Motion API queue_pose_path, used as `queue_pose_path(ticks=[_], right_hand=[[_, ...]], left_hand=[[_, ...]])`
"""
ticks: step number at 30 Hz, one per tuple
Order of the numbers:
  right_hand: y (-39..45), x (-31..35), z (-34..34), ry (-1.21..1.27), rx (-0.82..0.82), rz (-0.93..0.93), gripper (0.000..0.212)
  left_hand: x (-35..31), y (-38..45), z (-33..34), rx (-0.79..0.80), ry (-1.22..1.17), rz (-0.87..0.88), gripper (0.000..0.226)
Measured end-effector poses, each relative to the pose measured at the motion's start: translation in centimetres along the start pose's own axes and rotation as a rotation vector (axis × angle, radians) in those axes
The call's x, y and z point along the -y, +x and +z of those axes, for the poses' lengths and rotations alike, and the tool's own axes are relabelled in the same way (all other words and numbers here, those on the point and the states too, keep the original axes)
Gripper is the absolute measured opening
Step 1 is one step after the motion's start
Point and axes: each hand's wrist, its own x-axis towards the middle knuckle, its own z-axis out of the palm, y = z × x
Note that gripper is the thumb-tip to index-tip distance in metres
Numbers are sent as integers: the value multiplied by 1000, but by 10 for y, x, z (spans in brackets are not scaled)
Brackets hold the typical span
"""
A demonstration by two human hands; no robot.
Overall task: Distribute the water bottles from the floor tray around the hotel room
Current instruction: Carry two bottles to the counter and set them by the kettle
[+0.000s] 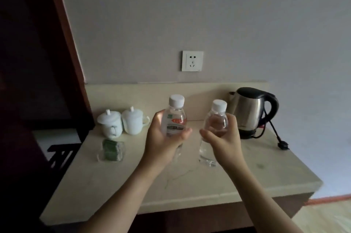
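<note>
Two small clear plastic water bottles are held upright, side by side but apart, over the middle of the bench (209,185). The left bottle (174,118) has a white ribbed screw cap, rounded shoulders and a wrapped label with a red patch and green print; the left hand (163,139) is curled around its middle, thumb across the front, fingers behind it. The right bottle (214,128) has the same white cap and looks bare of label from this side, its clear body showing water; the right hand (222,137) is wrapped around its upper half, thumb pointing toward the other bottle. Whether either base touches the surface cannot be told. The bench is a pale cream stone-like slab with a rounded front edge, a low matching upstand at the wall and faint marks on its top. At the back left stand two white glazed lidded cups (122,123), touching each other, each lid with a small knob. In front of them sits a clear square holder (112,151) with green packets inside. At the back right is a brushed steel kettle (250,111) with black lid, handle and base, its black cord trailing to a plug (283,145) lying on the slab. A white wall socket (192,61) sits on the plain grey wall above.
</note>
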Motion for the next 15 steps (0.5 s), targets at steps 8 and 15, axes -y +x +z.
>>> queue_pose_path(ticks=[8, 15], right_hand=[[23, -71, 35, -39, 44, 53, 53], [27, -109, 31, -92, -2, 105, 56]], left_hand=[[83, 24, -5, -42, 17, -85, 55], [128, 30, 5, -68, 32, -116, 57]])
